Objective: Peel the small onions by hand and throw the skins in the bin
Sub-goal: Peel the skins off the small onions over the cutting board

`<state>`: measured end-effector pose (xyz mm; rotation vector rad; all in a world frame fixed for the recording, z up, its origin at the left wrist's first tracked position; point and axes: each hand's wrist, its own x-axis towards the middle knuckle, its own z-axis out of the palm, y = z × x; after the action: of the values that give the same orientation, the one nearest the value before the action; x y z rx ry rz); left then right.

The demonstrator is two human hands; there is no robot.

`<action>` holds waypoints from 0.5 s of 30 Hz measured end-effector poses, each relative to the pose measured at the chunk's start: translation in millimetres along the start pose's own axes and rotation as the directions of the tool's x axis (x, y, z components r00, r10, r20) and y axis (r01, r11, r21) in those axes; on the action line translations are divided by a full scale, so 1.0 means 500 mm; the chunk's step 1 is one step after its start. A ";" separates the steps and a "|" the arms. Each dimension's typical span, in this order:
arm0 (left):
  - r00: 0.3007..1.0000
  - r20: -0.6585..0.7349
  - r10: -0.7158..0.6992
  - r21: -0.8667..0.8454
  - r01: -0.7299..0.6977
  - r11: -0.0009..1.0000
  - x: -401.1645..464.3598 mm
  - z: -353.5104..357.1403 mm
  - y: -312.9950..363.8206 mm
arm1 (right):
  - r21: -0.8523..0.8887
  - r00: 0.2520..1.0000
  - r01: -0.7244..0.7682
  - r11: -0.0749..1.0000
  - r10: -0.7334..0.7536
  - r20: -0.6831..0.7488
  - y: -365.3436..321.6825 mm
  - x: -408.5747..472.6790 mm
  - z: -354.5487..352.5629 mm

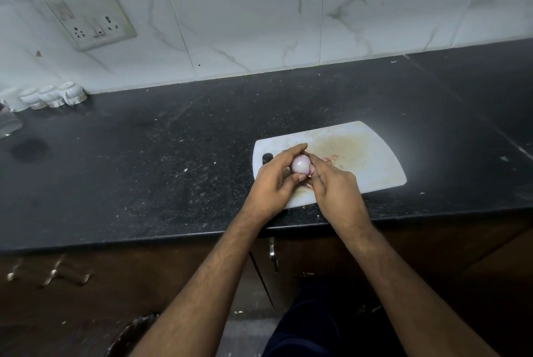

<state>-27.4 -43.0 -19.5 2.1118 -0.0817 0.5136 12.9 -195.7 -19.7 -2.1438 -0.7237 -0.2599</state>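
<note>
A small pale purple onion point(300, 164) sits between both hands, just above the near left part of a white cutting board point(360, 151). My left hand point(274, 180) curls round its left side, thumb below and a finger over the top. My right hand point(334, 186) pinches it from the right with fingertips on its surface. A few bits of reddish skin point(330, 159) lie on the board behind my right hand, and a darker scrap point(307, 185) shows under the hands. No bin is clearly in view.
The board lies on a black stone counter point(173, 160) near its front edge. Several white cups point(52, 97) stand upside down at the far left by the tiled wall. A switch plate point(89, 16) is on the wall. Dark cabinet doors with handles point(273, 255) are below.
</note>
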 end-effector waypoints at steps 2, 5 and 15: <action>1.000 0.017 -0.018 -0.027 0.018 0.999 -0.001 -0.001 0.001 | -0.013 1.000 -0.006 1.000 0.006 0.010 -0.002 -0.002 0.002; 0.998 0.047 -0.031 -0.050 0.034 0.998 -0.003 -0.001 -0.001 | 0.011 0.998 -0.056 0.998 0.056 -0.011 -0.004 -0.004 0.000; 0.997 0.056 -0.056 -0.090 0.061 0.994 -0.004 -0.001 -0.003 | 0.165 0.961 -0.236 0.958 0.255 -0.106 0.006 0.006 -0.004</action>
<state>-29.0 -41.9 -21.1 2.0318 -0.0726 0.4114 17.1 -197.7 -19.3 -2.0275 -0.3858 -0.1984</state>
